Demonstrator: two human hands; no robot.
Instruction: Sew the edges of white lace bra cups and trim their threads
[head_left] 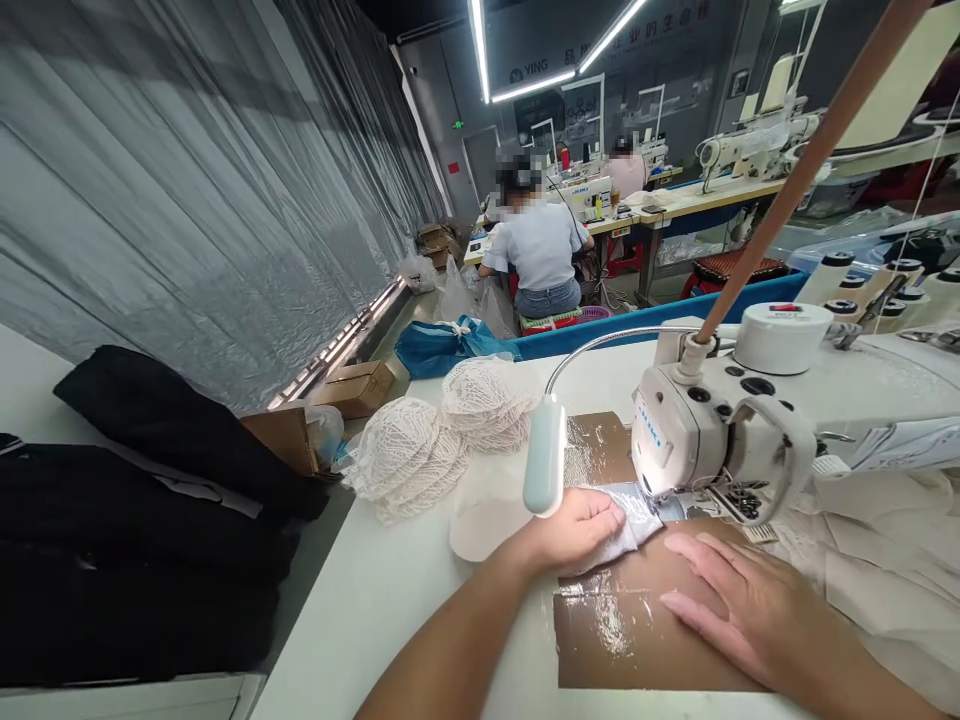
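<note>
My left hand [576, 532] is closed on a piece of white lace fabric [637, 518], its fingers curled over the near edge. The fabric's far end lies under the needle area of a white sewing machine [679, 425], where the presser foot is partly hidden. My right hand [750, 600] rests palm down with its fingers stretched out, to the right of the fabric and apart from it. Below both hands is a shiny brown sheet [615, 635] on the white table. A beige, rounded piece of material [480, 525] lies left of my left wrist.
Stacked white lace cups [409, 455] stand at the table's left, with another lace stack [487, 395] behind. A pale green lamp [544, 460] on a bendy arm hangs over my left wrist. Beige fabric pieces [877, 560] lie at right, below thread cones [832, 275]. A co-worker [544, 245] sits ahead.
</note>
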